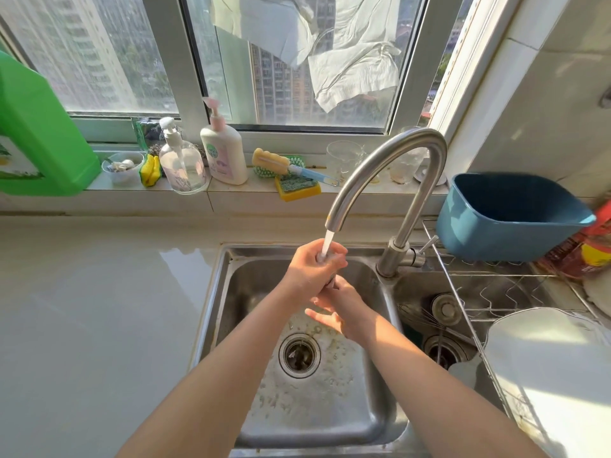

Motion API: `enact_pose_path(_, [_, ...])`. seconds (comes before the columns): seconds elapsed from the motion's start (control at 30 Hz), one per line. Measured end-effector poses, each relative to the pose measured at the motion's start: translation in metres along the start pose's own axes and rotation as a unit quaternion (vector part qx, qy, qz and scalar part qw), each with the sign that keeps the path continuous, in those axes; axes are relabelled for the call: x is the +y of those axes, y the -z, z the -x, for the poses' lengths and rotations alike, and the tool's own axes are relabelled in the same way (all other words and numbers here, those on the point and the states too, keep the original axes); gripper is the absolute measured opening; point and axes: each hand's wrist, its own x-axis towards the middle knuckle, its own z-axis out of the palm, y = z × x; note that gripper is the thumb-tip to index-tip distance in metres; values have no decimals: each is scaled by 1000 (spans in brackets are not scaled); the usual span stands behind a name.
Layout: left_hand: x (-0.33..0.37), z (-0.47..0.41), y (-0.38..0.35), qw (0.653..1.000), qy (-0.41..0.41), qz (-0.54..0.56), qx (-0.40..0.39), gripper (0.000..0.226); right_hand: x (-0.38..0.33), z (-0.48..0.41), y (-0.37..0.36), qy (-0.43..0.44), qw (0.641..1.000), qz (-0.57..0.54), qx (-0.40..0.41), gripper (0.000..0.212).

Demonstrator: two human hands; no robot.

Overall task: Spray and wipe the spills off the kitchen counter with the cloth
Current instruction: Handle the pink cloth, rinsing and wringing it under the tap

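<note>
Head view: you stand at a steel sink (228, 309), both hands under water running from the tap (390, 166). The counter (99, 309) to your left looks glossy, with no spill that shows, so the task seems near its end, with only rinsing left. No cloth is plainly in your hands; white cloths (347, 61) hang at the window above, well apart from you. Your left hand (310, 266) sits under the stream, fingers curled; something small and dark shows just beneath it, and whether the hand grips it cannot be told. Your right hand (344, 314) lies below, touching the left, fingers loosely straight, holding nothing visible
</note>
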Motion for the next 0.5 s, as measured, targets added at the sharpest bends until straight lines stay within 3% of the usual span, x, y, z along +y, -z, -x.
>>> enact_pose_path(0.1, [4, -1, 6, 999, -38, -36, -7, 9, -2, 1, -4, -7, 973, -227, -49, 36])
enact_pose_path(0.2, [3, 1, 8, 999, -41, -32, -16, 16, -12, 4, -15, -21, 924, -379, -35, 41])
enact_pose_path(0.37, [3, 1, 4, 996, -70, -31, 52, 10, -23, -3, -25, -50, 877, -475, 47, 50])
enact_pose_path(0.5, [-5, 1, 4, 988, -40, 19, 150, 25, -28, -12, -35, -36, 906, -415, 81, 27])
